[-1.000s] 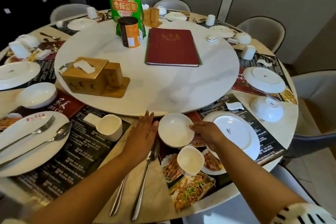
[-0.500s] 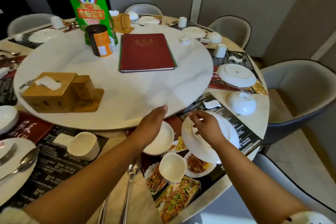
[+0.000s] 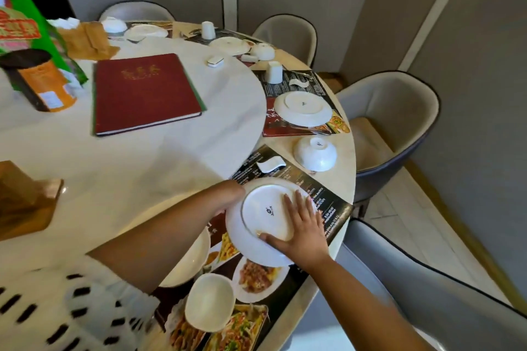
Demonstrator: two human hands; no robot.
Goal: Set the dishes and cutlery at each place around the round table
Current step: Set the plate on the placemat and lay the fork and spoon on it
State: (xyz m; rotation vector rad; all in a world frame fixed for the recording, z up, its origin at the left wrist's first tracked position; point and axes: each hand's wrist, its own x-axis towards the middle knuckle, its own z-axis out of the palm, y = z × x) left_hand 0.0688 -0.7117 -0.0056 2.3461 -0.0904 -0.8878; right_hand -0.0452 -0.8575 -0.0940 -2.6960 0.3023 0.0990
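Holding glossy round white plate [image 3: 254,218]: left hand [image 3: 227,197], right hand [image 3: 304,227].

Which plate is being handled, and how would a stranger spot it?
Find the near right edge of the round table, beside the nearest grey chair. Over the dark placemat is a white plate, underside up. Unlike the plate at the next place, it is held: left hand at its rim, right hand flat on it.
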